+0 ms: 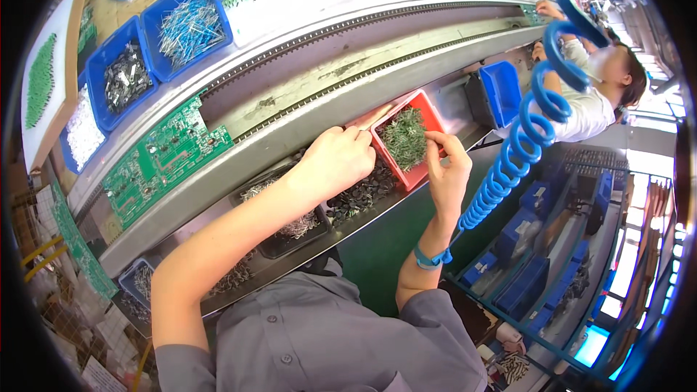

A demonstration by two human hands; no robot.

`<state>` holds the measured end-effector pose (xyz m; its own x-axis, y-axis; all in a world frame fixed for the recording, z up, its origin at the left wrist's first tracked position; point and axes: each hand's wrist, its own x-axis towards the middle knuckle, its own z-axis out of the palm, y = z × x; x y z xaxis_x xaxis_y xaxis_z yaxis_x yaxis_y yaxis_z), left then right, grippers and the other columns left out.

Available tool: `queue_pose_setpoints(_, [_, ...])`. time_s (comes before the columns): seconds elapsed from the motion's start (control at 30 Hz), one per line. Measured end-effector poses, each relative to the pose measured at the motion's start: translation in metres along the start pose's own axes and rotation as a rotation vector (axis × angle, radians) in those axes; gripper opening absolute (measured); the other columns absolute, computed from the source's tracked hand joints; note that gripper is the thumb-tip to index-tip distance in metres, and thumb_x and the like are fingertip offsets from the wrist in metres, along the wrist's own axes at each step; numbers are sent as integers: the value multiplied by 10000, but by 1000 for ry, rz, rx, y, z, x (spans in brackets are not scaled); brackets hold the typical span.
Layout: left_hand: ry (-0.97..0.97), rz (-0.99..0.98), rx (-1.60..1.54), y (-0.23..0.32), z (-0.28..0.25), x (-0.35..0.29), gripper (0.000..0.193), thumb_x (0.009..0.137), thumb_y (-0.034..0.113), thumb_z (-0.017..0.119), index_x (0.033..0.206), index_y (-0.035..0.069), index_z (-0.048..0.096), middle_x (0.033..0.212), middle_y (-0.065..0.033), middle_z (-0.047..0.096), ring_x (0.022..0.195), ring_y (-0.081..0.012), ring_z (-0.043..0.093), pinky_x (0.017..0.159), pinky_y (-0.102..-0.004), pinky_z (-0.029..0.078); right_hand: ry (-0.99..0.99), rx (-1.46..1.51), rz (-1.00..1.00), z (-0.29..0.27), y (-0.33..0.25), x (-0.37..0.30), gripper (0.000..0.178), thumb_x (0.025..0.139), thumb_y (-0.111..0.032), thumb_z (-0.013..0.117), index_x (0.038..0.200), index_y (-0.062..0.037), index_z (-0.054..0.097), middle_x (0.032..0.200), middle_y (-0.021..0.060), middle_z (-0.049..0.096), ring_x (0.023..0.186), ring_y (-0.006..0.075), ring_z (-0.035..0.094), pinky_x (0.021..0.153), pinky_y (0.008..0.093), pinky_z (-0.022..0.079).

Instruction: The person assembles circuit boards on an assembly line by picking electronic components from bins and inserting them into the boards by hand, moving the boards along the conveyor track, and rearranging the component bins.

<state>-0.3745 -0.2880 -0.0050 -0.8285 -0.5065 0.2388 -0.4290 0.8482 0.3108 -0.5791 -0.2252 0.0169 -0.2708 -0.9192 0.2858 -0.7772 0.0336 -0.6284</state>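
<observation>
My left hand (337, 160) rests with curled fingers at the left rim of a red bin (415, 174) filled with small green components (404, 136); its fingertips touch the rim. My right hand (449, 170) reaches in from the bin's right side, thumb and forefinger pinched over the components. What it pinches is too small to see. A blue wrist strap (428, 258) circles my right wrist, tied to a blue coiled cord (519, 138). Black trays (359, 199) of dark and silvery parts sit under my left forearm.
A green circuit board (163, 156) lies on the conveyor line (305, 80). Blue bins (185, 25) of parts stand beyond it at upper left. Another blue bin (502, 91) stands right of the red one. Another person (592, 94) works at upper right. Shelves with blue bins (526, 276) are lower right.
</observation>
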Motion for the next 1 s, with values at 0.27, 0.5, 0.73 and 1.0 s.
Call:
queue_pose_setpoints(0.27, [-142, -549, -1303, -19, -69, -62, 69, 755, 48, 695, 800, 3, 667, 703, -32, 634, 639, -106, 599, 619, -251, 483, -25, 120, 135, 4, -7, -7, 126, 841, -19, 649, 952, 39, 666, 745, 20, 618, 678, 73, 525, 635, 225, 440])
queue_pose_setpoints(0.5, [-129, -697, -1464, -27, -99, -151, 97, 789, 87, 719, 839, 14, 679, 756, 7, 658, 667, -28, 564, 621, -205, 468, -54, 145, 25, 4, -22, -3, 135, 865, 0, 641, 992, 31, 676, 826, -3, 629, 743, 57, 532, 661, 194, 427])
queue_pose_setpoints(0.73, [-166, -622, -747, 13, -91, -237, 50, 775, 45, 602, 775, -3, 616, 797, -146, 593, 766, -316, 620, 684, -402, 506, -288, 242, -323, 35, -100, 14, 175, 802, 89, 630, 966, 35, 660, 883, 114, 663, 817, 179, 620, 768, 253, 471])
queue_pose_setpoints(1.0, [-118, -563, -338, 41, -69, -268, 115, 743, 53, 562, 845, 1, 568, 910, -128, 564, 915, -307, 580, 761, -408, 490, -645, 241, -693, 125, -199, 16, 125, 782, 3, 682, 903, -28, 676, 837, 129, 657, 760, 290, 639, 662, 347, 502])
